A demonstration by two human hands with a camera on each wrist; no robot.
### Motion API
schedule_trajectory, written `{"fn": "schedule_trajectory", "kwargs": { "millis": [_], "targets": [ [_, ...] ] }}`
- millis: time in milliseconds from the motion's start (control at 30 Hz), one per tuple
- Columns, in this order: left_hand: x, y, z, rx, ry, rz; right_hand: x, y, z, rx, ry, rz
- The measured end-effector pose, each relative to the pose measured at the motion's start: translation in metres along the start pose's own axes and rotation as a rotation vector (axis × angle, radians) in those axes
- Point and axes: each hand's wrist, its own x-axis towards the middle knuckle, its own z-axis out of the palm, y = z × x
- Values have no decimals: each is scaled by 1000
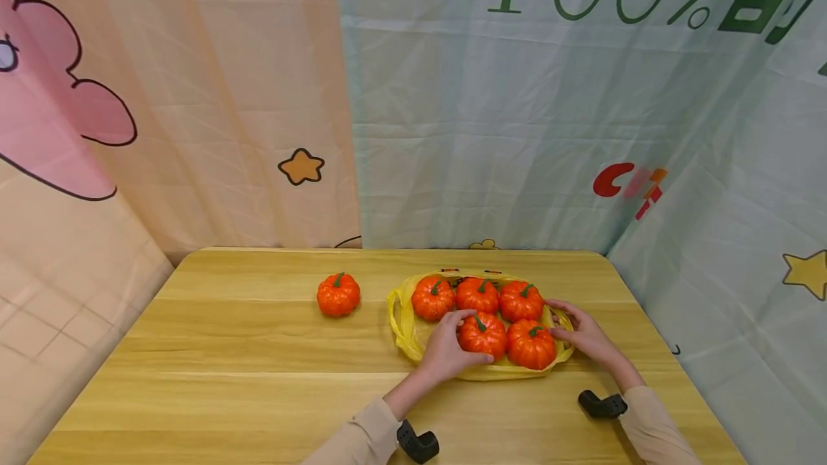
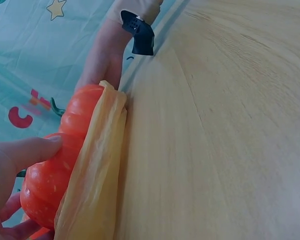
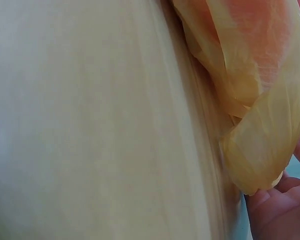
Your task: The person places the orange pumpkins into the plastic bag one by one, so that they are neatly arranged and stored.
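A yellow plastic bag (image 1: 405, 329) lies spread on the table with several small orange-red toy pumpkins in it. My left hand (image 1: 448, 346) grips the front pumpkin (image 1: 483, 337), thumb at its near side and fingers over its far side; the left wrist view shows the thumb across this pumpkin (image 2: 47, 180) beside the bag's wall (image 2: 92, 175). At the right end of the bag, my right hand (image 1: 589, 336) holds the rim, fingertips right by the pumpkins (image 1: 531, 344). In the right wrist view, that hand (image 3: 280, 212) is partly hidden behind the bag (image 3: 262, 145).
Another pumpkin (image 1: 339, 295) stands alone on the wooden table (image 1: 226, 350), left of the bag. Printed curtains (image 1: 478, 128) hang behind the table and along its sides. A black wrist device (image 1: 417, 442) is on each forearm.
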Motion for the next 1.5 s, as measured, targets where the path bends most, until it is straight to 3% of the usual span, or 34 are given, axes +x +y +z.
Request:
{"fn": "schedule_trajectory", "kwargs": {
  "millis": [400, 633, 867, 1233, 1500],
  "targets": [
    [0, -3, 1, 27, -9, 9, 1, -3, 0, 7, 0, -29],
    [1, -5, 2, 24, -37, -1, 2, 1, 1, 81, -11, -92],
    [1, -7, 1, 39, -57, 7, 1, -7, 0, 44, -6, -10],
    [1, -5, -1, 62, -75, 22, 1, -7, 2, 42, -12, 4],
    [-3, 2, -11, 16, -55, 20, 0, -3, 1, 38, -6, -4]
  ]
}}
